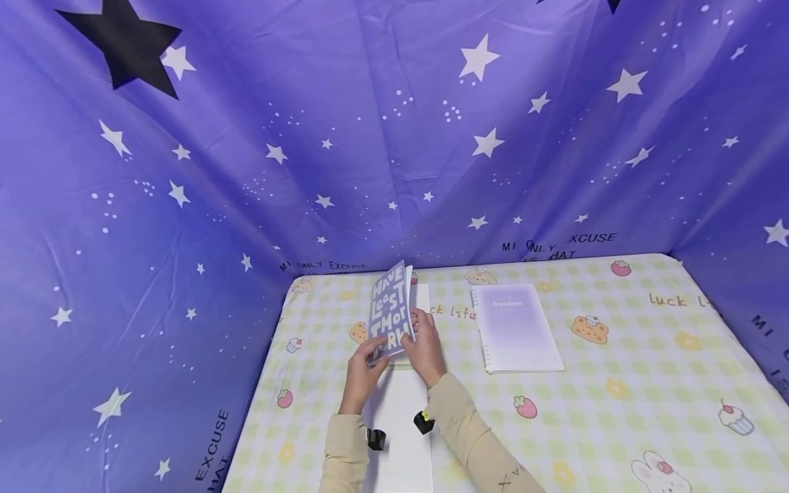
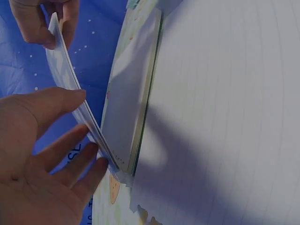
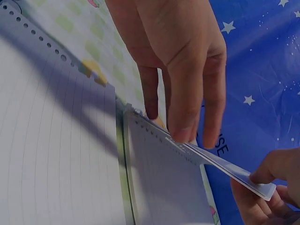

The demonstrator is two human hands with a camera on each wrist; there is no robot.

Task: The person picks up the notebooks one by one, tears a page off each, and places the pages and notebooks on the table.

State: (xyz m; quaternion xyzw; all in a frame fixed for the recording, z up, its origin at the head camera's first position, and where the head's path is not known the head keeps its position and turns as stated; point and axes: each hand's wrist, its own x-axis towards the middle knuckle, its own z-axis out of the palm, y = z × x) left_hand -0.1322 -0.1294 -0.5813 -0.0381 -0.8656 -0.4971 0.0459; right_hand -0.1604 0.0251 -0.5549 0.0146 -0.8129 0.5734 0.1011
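A thin purple booklet [image 1: 390,311] with large pale lettering stands tilted up off the table between both hands. My left hand [image 1: 362,375] pinches its lower left part, thumb on one face and fingers on the other, as the left wrist view shows. On the right edge, my right hand [image 1: 428,348] grips it between thumb and fingers. Beneath and behind lies a white pad [image 2: 126,98], with a row of small holes along one edge in the right wrist view. Nearer me is a lined white sheet [image 2: 225,93] with punched holes and a torn-looking edge.
To the right lies a purple spiral notebook [image 1: 519,335] marked "freedom". A green-checked cloth [image 1: 616,424] with cartoon prints covers the table. Purple star-printed curtains [image 1: 382,137] close off the back and sides.
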